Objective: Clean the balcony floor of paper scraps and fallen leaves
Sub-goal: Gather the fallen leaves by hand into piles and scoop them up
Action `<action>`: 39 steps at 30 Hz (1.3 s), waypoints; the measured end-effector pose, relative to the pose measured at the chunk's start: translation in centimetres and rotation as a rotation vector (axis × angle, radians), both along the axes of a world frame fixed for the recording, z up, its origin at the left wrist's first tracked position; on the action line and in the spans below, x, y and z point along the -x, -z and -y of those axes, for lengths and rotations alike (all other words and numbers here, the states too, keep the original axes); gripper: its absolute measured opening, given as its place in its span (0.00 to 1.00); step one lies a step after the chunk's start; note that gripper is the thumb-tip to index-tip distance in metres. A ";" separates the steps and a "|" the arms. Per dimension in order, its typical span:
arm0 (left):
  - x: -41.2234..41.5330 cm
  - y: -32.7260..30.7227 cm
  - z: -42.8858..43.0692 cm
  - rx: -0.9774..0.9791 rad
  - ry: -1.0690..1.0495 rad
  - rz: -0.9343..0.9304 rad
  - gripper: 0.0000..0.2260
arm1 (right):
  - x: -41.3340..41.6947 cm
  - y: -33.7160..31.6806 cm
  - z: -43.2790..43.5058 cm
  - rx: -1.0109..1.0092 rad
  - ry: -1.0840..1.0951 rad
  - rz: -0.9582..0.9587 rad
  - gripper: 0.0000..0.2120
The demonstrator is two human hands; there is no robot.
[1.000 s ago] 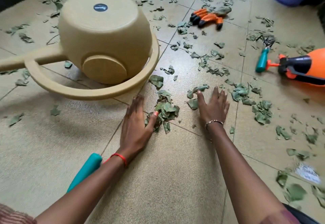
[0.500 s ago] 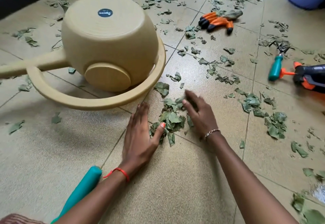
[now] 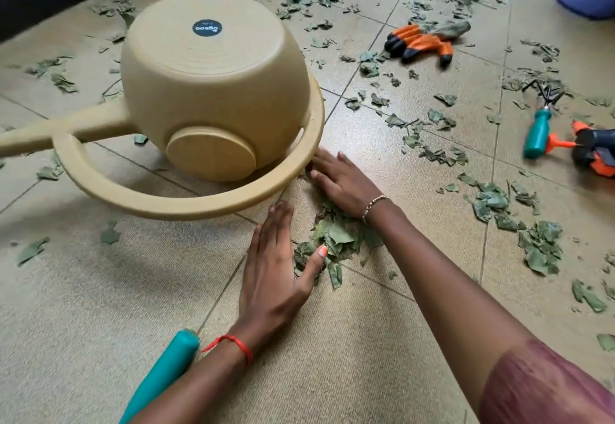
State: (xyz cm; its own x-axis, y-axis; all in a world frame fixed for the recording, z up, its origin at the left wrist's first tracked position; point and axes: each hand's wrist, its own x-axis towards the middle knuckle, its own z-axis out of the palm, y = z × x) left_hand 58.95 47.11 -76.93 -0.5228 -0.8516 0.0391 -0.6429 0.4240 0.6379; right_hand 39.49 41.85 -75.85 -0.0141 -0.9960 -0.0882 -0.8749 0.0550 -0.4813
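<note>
both hands lie flat with straight fingers on the tiled floor (image 3: 100,307). the left hand (image 3: 276,270) borders a small pile of leaves (image 3: 336,240) with its thumb; the right hand (image 3: 342,180) rests on the pile's far side, fingertips beside the tipped watering can (image 3: 206,97). more leaf scraps (image 3: 539,244) lie scattered around.

Single head-worn wide view, facing forward and down, close over floor (image 3: 83,323)
</note>
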 end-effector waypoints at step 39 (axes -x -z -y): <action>4.7 -0.5 -5.4 -0.247 0.327 -0.211 0.33 | -5.5 0.8 -19.8 0.131 0.808 0.185 0.30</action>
State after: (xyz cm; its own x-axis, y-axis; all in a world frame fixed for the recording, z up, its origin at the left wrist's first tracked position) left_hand 54.21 52.49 -76.40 -0.7678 -0.6406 -0.0096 -0.3458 0.4017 0.8480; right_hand 44.99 61.60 -76.69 -0.7244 -0.6880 -0.0439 -0.4965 0.5647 -0.6593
